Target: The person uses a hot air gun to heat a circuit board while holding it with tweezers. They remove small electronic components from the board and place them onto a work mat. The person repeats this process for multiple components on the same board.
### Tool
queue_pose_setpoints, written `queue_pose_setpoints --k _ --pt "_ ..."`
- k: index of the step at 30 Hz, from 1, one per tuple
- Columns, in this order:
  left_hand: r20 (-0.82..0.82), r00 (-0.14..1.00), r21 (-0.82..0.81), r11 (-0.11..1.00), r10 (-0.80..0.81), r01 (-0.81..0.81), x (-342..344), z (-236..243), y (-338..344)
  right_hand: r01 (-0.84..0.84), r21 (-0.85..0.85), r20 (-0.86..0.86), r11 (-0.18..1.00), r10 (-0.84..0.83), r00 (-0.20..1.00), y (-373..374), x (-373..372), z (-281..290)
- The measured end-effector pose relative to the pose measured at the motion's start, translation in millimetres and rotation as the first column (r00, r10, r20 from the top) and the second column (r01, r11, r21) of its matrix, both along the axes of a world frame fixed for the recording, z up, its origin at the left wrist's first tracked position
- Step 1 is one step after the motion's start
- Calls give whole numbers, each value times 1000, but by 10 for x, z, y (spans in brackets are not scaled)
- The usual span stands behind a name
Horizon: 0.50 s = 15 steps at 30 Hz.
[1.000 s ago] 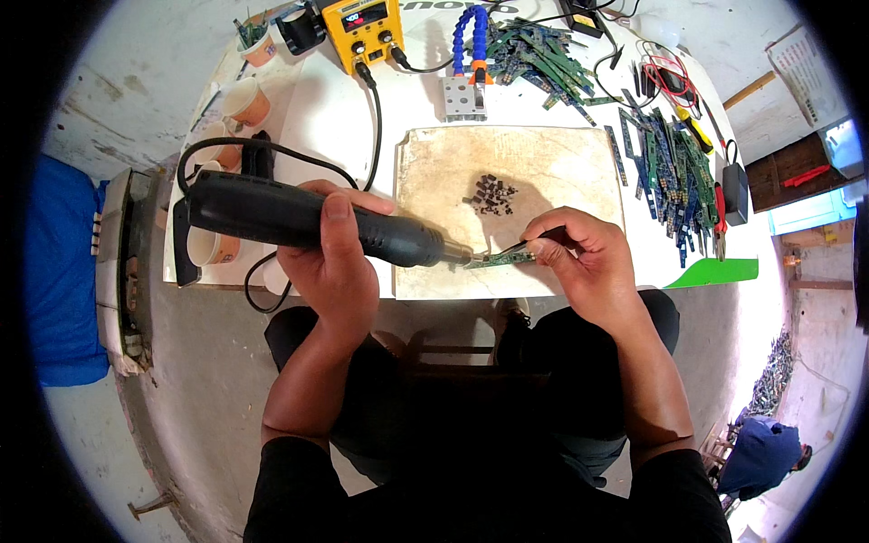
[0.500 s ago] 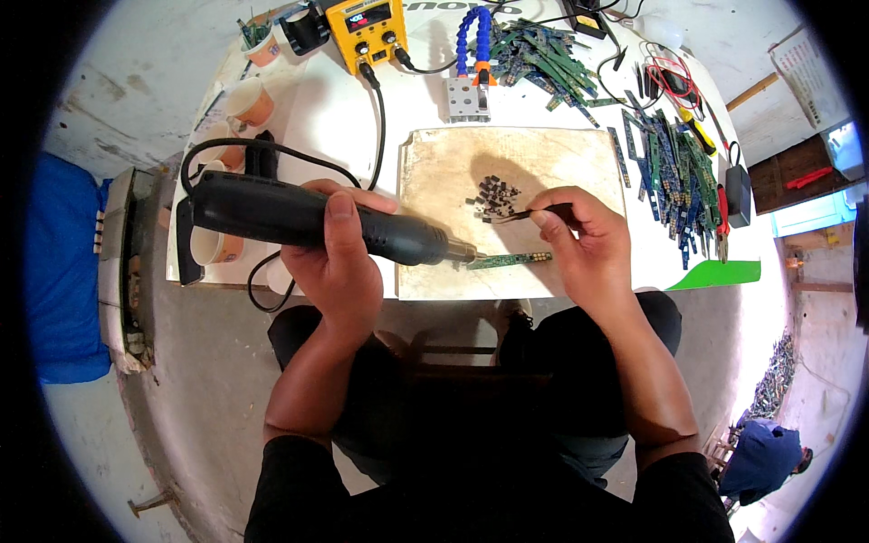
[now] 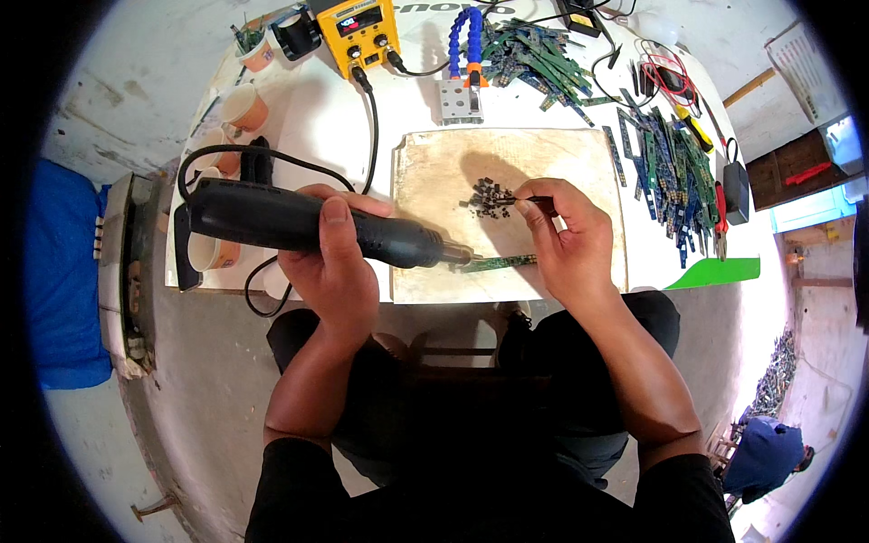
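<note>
My left hand (image 3: 330,262) is wrapped round a black hot-air gun (image 3: 262,214), whose metal nozzle (image 3: 460,255) points at a narrow green circuit board strip (image 3: 498,262) lying on the stained pale work mat (image 3: 425,163). My right hand (image 3: 570,240) pinches dark tweezers (image 3: 534,198), their tips over a small heap of tiny black components (image 3: 486,198) in the middle of the mat, above the strip. Whether anything is between the tips is too small to tell.
Behind stand a yellow control unit (image 3: 356,36) and a blue jointed hose (image 3: 455,41). Piles of board strips (image 3: 529,59) lie behind and right (image 3: 670,181), beside pliers (image 3: 721,222). Paper cups (image 3: 244,109) line the left. Another person (image 3: 760,457) is at lower right.
My right hand has moved from the board strip up and left to the heap of black components with the tweezers. The strip stays under the nozzle. My left hand has barely moved.
</note>
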<state>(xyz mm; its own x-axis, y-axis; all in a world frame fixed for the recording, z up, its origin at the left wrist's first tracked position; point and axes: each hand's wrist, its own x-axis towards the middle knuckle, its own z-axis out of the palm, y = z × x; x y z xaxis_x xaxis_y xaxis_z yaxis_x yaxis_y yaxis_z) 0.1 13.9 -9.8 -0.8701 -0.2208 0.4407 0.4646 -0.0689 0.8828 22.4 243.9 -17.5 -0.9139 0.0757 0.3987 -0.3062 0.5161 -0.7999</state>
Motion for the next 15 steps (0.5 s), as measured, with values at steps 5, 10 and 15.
queue_pose_setpoints --k 5,10,15 --pt "10 1000 6 1000 -10 10 1 -18 1 -19 -61 17 998 20 1000 26 55 85" --pt "-11 1000 27 999 -24 24 1 -38 1 -119 -203 173 972 155 973 244 246 122" --pt "-3 1000 28 999 -28 28 12 -41 36 -136 -215 256 967 190 948 262 267 161"
